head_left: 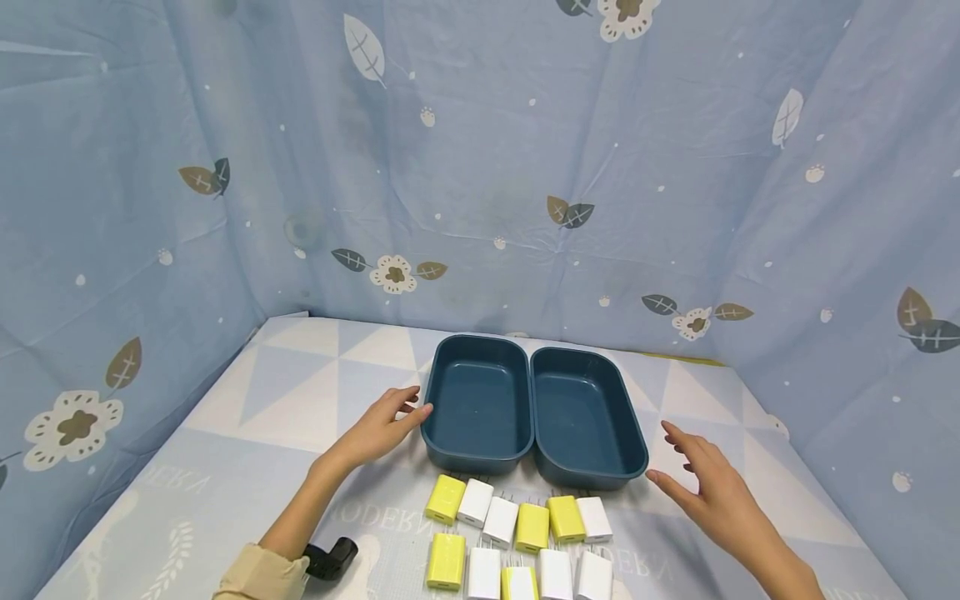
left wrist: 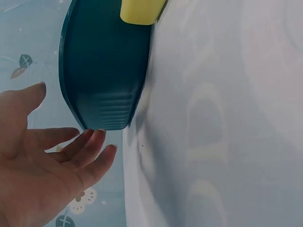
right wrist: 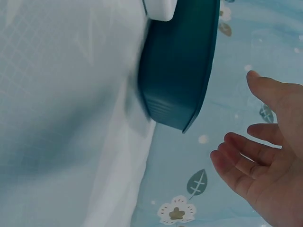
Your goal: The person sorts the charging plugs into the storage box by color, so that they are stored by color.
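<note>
Two dark blue rectangular bins stand side by side, a left bin (head_left: 480, 454) and a right bin (head_left: 588, 477), with nothing inside them. My left hand (head_left: 384, 425) is at the left bin's outer side, fingers loosely bent and thumb near the rim; whether it touches cannot be told. Off the right bin's outer side, my right hand (head_left: 712, 492) hovers apart from it, thumb and fingers spread. In front of the bins lie yellow power adapters (head_left: 532, 527) and white power adapters (head_left: 500, 522) in two rough rows, several with metal prongs showing.
A patterned cloth covers the table (head_left: 292, 375). Blue floral curtain (head_left: 480, 167) surrounds its back and sides. A black object (head_left: 333, 558) shows beside the left sleeve (head_left: 262, 575). The front row of adapters is partly cut off by the frame's lower edge.
</note>
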A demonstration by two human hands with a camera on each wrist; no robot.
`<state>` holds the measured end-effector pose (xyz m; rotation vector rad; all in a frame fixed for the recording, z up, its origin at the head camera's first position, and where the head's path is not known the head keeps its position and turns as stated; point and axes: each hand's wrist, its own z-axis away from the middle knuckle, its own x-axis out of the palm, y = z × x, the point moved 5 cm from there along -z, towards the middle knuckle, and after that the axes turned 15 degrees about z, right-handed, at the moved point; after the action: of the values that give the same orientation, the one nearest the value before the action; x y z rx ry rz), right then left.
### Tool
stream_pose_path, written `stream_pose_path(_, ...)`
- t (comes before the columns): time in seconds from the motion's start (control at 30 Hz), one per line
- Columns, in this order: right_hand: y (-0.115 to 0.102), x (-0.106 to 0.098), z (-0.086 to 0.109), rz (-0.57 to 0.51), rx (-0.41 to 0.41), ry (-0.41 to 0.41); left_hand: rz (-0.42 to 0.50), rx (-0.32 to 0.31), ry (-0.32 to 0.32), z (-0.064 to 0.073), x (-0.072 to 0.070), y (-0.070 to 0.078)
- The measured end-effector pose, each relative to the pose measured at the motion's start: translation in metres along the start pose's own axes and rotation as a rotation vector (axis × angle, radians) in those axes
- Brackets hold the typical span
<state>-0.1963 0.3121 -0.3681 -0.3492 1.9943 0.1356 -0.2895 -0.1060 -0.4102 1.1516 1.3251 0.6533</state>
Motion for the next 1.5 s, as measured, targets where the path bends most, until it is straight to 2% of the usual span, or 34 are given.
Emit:
stream_pose_path(0.13,-0.006,-0.003,0.002,-0.009,-0.009,0.007,-0.014,0.013,0.024,0.000,-0.001,0.000)
stream_pose_path(0.3,-0.011,-0.003,0.006,-0.017,-0.004,-0.010,-0.015,-0.002,0.035,-0.002,-0.001,0.000)
stream_pose_path(0.37,-0.012,-0.003,0.007,-0.015,-0.002,-0.022,0.005,-0.027,0.040,-0.002,-0.001,-0.001)
stream_pose_path(0.63,-0.019,-0.003,0.011,-0.038,-0.049,-0.039,0.180,-0.110,0.010,-0.002,0.000,-0.004)
stream_pose_path(0.83,-0.024,-0.002,0.013,-0.055,-0.026,-0.108,0.287,-0.145,-0.003,-0.002,0.002,-0.003)
stream_pose_path(1.03,-0.028,0.002,0.015,-0.086,-0.001,-0.169,0.354,-0.180,-0.020,-0.003,0.004,-0.004)
stream_pose_path(1.2,-0.031,0.005,0.017,-0.087,-0.034,-0.163,0.399,-0.202,-0.032,-0.004,0.006,-0.008)
stream_pose_path(1.4,-0.035,0.009,0.019,-0.119,-0.057,-0.196,0.478,-0.225,-0.042,-0.005,0.007,-0.012)
stream_pose_path(1.5,-0.037,0.010,0.020,-0.120,-0.095,-0.200,0.515,-0.228,-0.057,-0.005,0.008,-0.013)
